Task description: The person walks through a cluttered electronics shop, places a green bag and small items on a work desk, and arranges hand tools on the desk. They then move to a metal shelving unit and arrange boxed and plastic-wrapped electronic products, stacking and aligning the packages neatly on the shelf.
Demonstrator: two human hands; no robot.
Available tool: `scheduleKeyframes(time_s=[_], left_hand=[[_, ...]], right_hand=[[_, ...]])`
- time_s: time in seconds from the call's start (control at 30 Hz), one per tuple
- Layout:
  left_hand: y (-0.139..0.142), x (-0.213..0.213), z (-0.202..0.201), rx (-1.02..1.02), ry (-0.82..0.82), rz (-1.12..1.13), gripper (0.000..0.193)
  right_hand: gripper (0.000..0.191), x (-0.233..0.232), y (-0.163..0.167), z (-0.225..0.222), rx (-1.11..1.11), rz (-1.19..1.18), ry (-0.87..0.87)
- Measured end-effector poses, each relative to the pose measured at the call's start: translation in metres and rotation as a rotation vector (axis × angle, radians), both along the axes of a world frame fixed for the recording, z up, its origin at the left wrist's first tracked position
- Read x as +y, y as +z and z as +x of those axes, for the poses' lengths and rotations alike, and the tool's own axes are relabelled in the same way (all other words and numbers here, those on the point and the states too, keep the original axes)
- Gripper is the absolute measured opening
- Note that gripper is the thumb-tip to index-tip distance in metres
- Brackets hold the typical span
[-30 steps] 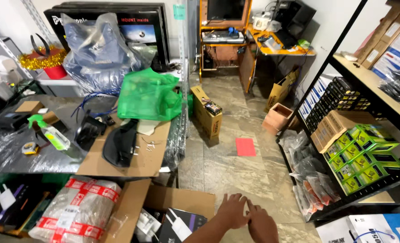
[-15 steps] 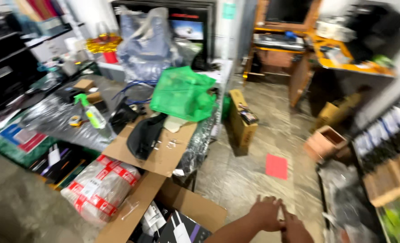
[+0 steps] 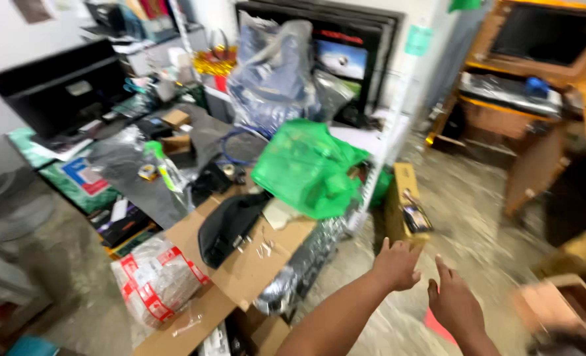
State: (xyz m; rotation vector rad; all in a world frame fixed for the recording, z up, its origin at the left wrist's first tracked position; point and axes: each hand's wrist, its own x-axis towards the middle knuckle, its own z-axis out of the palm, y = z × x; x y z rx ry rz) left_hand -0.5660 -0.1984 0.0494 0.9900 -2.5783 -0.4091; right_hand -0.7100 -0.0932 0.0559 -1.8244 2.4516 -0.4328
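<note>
Both hands are raised over the tiled floor (image 3: 477, 198), empty, fingers loosely spread: the left hand (image 3: 396, 265) just beside the right hand (image 3: 454, 304), not touching. Nearest them, just beyond the left hand, a yellow cardboard box (image 3: 405, 198) stands on the floor. Further left, a green plastic bag (image 3: 306, 168) rests on a flattened cardboard sheet (image 3: 253, 257) beside a black pouch (image 3: 227, 224) on the cluttered tabletop (image 3: 194, 142).

Bare floor (image 3: 467, 198) ahead — green bag (image 3: 309, 168), cardboard box (image 3: 403, 198) leftward.

left hand (image 3: 396, 265) and right hand (image 3: 454, 304) higher, view swung left
</note>
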Motion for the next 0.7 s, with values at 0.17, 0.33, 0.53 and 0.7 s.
scheduleKeyframes(time_s=[0.17, 0.33, 0.53, 0.7], left_hand=[[-0.016, -0.084, 0.038, 0.056, 0.182, -0.056, 0.075], [-0.044, -0.152, 0.056, -0.012, 0.337, 0.138, 0.066], [-0.037, -0.240, 0.031, -0.265, 0.547, 0.056, 0.086], [-0.008, -0.302, 0.022, -0.592, 0.697, -0.273, 0.088]], right_hand=[[0.062, -0.120, 0.013, 0.016, -0.122, -0.020, 0.143], [0.068, -0.214, -0.012, 0.003, -0.235, -0.179, 0.461], [0.063, -0.312, -0.028, -0.030, -0.294, -0.064, 0.579], [0.060, -0.386, -0.024, -0.050, -0.330, 0.090, 0.562]])
